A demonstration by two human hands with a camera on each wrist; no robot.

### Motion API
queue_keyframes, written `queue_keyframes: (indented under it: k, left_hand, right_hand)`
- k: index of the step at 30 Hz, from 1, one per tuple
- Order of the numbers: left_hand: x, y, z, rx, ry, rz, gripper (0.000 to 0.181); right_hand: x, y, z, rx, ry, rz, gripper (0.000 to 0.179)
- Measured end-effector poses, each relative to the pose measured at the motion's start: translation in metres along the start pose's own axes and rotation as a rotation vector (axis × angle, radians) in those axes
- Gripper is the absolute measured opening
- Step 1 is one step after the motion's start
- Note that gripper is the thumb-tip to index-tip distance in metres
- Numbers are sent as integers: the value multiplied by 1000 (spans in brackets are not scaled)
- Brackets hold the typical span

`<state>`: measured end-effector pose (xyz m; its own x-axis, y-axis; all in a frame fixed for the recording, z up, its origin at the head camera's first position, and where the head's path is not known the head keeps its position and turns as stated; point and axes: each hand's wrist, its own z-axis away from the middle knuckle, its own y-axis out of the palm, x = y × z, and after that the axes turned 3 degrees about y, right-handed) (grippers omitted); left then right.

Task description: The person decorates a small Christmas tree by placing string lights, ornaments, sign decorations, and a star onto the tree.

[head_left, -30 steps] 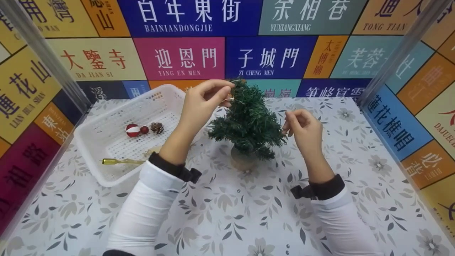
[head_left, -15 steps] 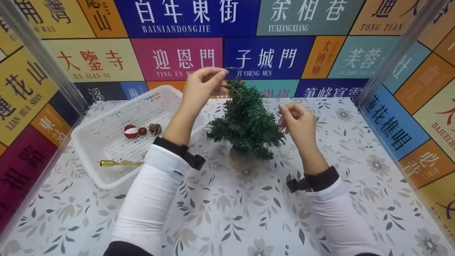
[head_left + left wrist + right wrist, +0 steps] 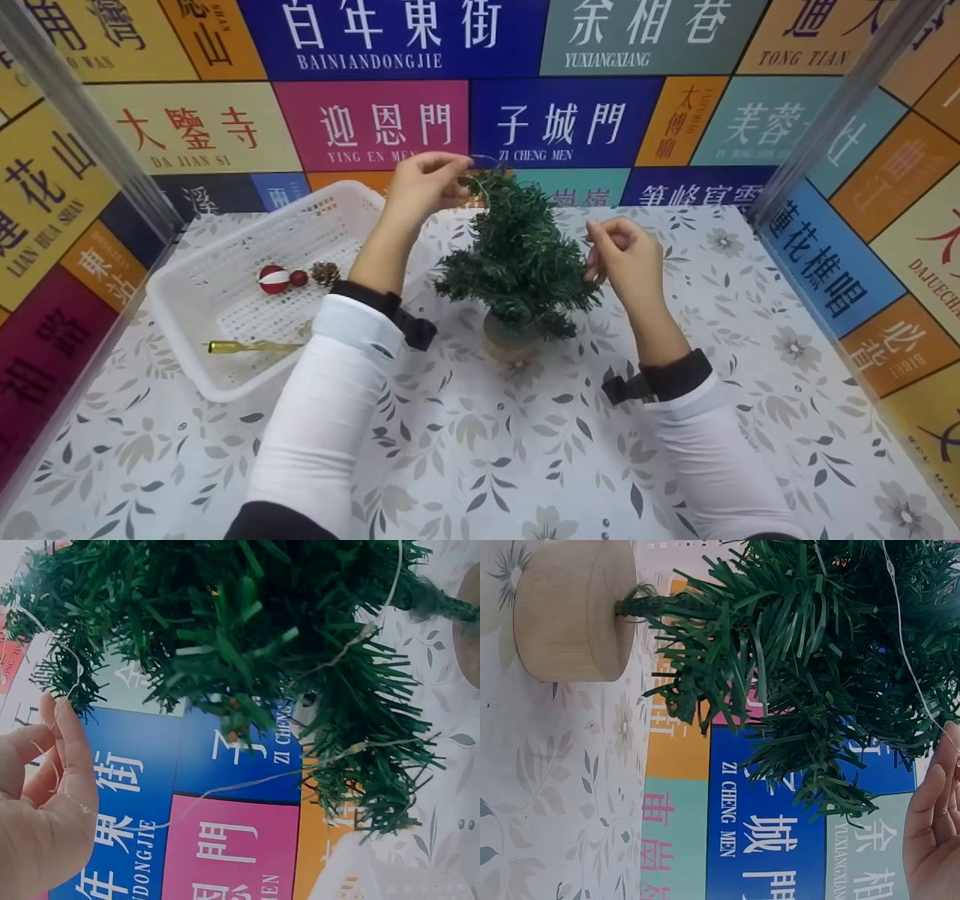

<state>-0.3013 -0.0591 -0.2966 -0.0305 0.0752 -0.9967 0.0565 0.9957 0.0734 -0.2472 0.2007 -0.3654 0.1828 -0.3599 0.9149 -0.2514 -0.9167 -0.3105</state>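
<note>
A small artificial Christmas tree [image 3: 525, 247] stands upright on a round wooden base [image 3: 574, 611]. Thin light-string wire [image 3: 358, 748] with tiny bulbs runs across its branches. Beside the treetop, my left hand [image 3: 426, 187] pinches part of this wire between thumb and fingers; a loop hangs over the palm in the left wrist view. On the tree's right side, my right hand [image 3: 630, 255] has thumb and forefinger together on another stretch of wire [image 3: 904, 645], close to the branch tips. The fingertips are partly cut off in the right wrist view.
Left of the tree stands a white plastic basket [image 3: 184, 315]. Inside lie a red-and-white ball [image 3: 274, 280], a small red ball [image 3: 298, 278], a pine cone [image 3: 325, 274] and a gold stick-like piece [image 3: 247, 346]. Sign-covered panels [image 3: 375, 124] enclose the flower-patterned table [image 3: 465, 450].
My left hand rose up and left from the treetop with the wire, then dipped slightly. My right hand shifted a little left and up. The tree stays in place.
</note>
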Motion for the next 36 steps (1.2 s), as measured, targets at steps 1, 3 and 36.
queue_keyframes:
  k: [1, 3, 36]
  left_hand:
    - [1, -1, -1, -4, -17, 9, 28]
    - [4, -2, -2, -11, -52, 38, 28]
    - [51, -17, 6, 85, -184, -26, 32]
  right_hand:
    - [-1, 0, 0, 4, -4, -2, 33]
    - [-2, 0, -1, 14, 0, 0, 34]
    - [-3, -2, -7, 64, 161, 42, 31]
